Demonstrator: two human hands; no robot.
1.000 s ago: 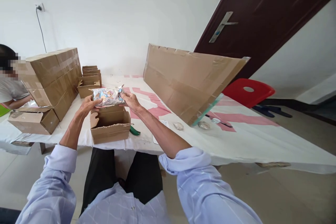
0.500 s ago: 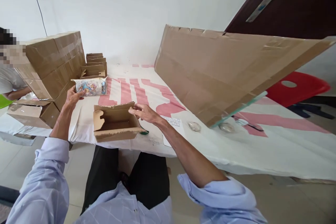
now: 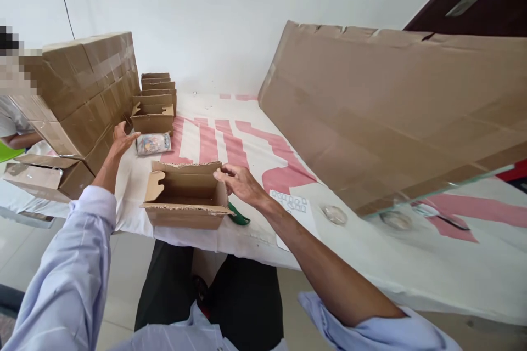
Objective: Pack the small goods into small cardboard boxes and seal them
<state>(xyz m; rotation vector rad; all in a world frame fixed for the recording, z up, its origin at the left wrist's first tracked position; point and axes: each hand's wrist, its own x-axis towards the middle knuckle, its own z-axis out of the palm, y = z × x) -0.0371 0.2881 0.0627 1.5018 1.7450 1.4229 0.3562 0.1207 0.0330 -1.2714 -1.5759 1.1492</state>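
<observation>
An open cardboard box (image 3: 187,218) sits at the table's front edge, its inside bare. My right hand (image 3: 239,182) pinches the box's far right corner between thumb and fingers. My left hand (image 3: 122,141) hovers with fingers apart just left of a printed plastic packet (image 3: 154,144), which lies flat on the cloth. The left thumb is close to the packet's edge; whether it touches I cannot tell. Behind the packet stands another open carton (image 3: 153,123), with more cartons lined up behind it. A green object (image 3: 239,215) lies partly hidden beside the box.
Stacked closed cartons (image 3: 90,77) rise at the left, with an opened carton (image 3: 51,178) in front and a person's arm (image 3: 22,140) beyond. A large cardboard sheet (image 3: 370,115) leans at the right. A printed paper (image 3: 292,214) and tape rolls (image 3: 334,215) lie near my right arm.
My left hand has let go of the packet, which now lies on the table in front of the cartons. The right hand still grips the box. The view has shifted to the right.
</observation>
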